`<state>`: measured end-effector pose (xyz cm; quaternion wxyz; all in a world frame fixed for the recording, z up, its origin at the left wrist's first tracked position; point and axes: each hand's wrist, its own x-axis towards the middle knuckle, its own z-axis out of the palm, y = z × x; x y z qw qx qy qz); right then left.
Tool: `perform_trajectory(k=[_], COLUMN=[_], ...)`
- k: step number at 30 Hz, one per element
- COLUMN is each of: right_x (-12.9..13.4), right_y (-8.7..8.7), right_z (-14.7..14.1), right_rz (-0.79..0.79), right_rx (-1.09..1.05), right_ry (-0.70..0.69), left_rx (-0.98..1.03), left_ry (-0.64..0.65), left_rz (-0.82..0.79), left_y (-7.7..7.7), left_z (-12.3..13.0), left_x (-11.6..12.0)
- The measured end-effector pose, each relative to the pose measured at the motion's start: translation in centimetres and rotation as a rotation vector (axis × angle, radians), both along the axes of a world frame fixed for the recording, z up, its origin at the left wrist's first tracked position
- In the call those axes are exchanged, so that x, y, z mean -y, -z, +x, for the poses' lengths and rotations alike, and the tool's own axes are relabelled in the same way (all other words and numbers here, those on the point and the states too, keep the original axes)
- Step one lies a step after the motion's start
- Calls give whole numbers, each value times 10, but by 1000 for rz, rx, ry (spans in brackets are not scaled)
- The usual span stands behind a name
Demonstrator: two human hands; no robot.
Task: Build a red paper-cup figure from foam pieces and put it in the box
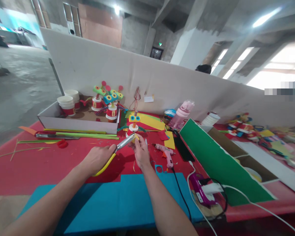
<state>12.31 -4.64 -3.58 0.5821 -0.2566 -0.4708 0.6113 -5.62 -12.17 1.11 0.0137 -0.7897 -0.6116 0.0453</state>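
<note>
My left hand (99,160) is closed around the yellow grips of a pliers-style hole punch (124,142). Its silver head points up and right, meeting a small piece of yellow paper (135,137). My right hand (141,152) pinches that paper between thumb and fingers. Just behind the punch's tip stands a paper-cup figure (132,129) with a yellow head, blue ring eyes and green coiled arms. Exactly how the jaws sit on the paper is too small to tell.
A shallow box (78,124) at left holds finished figures (111,111) and stacked cups (66,105). Right of my hands lie a pink glue gun (167,153), a black phone (183,147) and a purple power strip (203,191) with trailing cables. A green-sided box (218,164) borders the right.
</note>
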Motion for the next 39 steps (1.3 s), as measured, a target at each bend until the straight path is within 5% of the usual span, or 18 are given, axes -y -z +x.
perform_trajectory(k=[17, 24, 32, 39], right_x=[0, -1, 0, 2], right_y=[-4, -12, -5, -5], right_z=[3, 12, 10, 4], right_rz=[-12, -323, -163, -212], right_rx=[-32, -67, -12, -62], right_ry=[2, -272, -202, -181], left_rx=[28, -25, -35, -82], left_ry=[15, 27, 51, 13], left_rz=[-8, -10, 35, 2], left_y=[3, -5, 4, 3], left_z=[5, 3, 2, 3], left_x=[2, 1, -3, -1])
